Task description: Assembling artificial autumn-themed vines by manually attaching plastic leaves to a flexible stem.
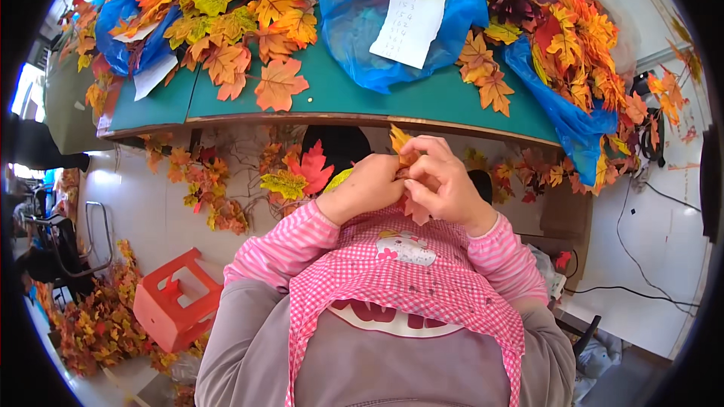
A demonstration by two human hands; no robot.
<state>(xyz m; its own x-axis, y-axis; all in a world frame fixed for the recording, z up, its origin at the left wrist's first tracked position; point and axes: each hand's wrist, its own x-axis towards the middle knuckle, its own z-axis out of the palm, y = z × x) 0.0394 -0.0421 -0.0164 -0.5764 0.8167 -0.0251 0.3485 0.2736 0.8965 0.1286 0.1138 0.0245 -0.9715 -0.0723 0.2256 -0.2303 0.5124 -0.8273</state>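
Over my lap, just below the table's front edge, my left hand (368, 188) and my right hand (445, 185) meet with their fingers closed. Between them they grip a strand of artificial maple leaves; an orange-yellow leaf (399, 138) sticks up above the fingers. A pinkish-orange leaf (417, 211) hangs below my right hand. To the left of my left hand are a red leaf (313, 167) and a yellow-green leaf (283, 184), seemingly part of the same strand. The fingers hide the exact spot being pinched.
Across the green table (339, 98) lie heaps of orange leaves (226, 68) and a blue plastic bag (347, 38) topped by a handwritten paper slip (409, 22). More leaves (577, 45) spill over the right end. A red plastic stool (162, 316) stands at lower left beside piled garlands (94, 328).
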